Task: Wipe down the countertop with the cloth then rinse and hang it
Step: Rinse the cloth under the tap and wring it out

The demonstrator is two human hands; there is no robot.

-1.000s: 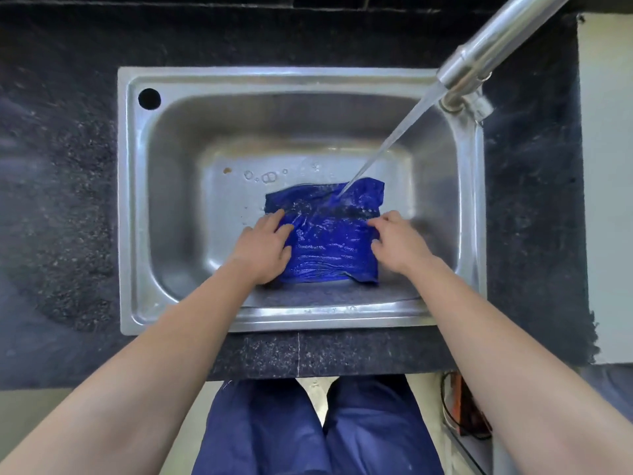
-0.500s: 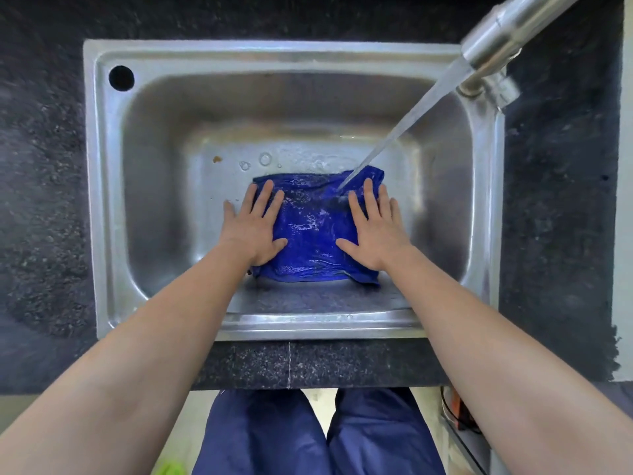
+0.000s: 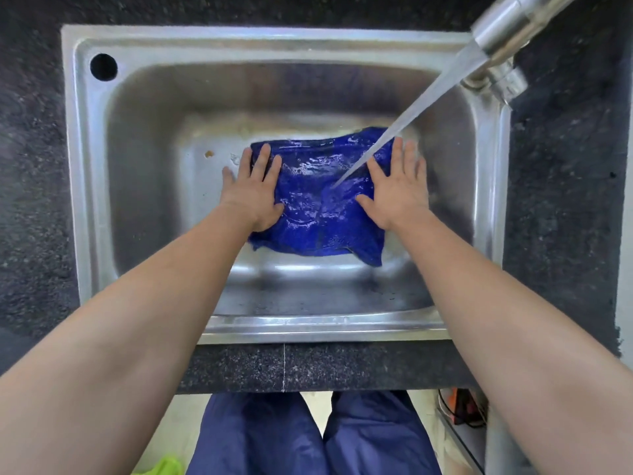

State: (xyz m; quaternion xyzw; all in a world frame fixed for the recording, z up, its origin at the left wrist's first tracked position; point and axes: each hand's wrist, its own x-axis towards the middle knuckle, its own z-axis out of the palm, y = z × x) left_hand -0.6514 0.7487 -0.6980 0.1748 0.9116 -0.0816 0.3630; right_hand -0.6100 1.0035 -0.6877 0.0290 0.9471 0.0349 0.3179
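- The blue cloth (image 3: pixel 325 207) lies soaked and spread out flat on the floor of the steel sink (image 3: pixel 73 166), a little right of the basin's middle. Its surface is glossy with water.
- The left hand (image 3: pixel 253 193) lies flat on the cloth's left edge with its fingers straight and slightly spread, gripping nothing. The outer fingers run off the cloth onto the bare steel.
- The right hand (image 3: pixel 399 190) lies flat in the same way on the cloth's right edge, palm down, fingers straight and pointing towards the back wall of the basin. It presses rather than grips.
- Between the two hands the middle of the cloth is uncovered.
- A tap (image 3: pixel 507 25) reaches in from the upper right corner. Its stream of water (image 3: pixel 421 101) slants down to the left and lands on the cloth just beside the right hand's index finger.
- A small brown speck (image 3: pixel 209 153) sits on the sink floor, left of the cloth and apart from it.
- A round hole (image 3: pixel 103 67) is cut in the sink's rim at the far left corner.
- The dark speckled worktop (image 3: pixel 30 200) surrounds the sink on all sides.
- Below the worktop's front edge I see the person's blue trousers (image 3: pixel 260 437), with a scrap of something green (image 3: pixel 164 467) on the floor to the left.
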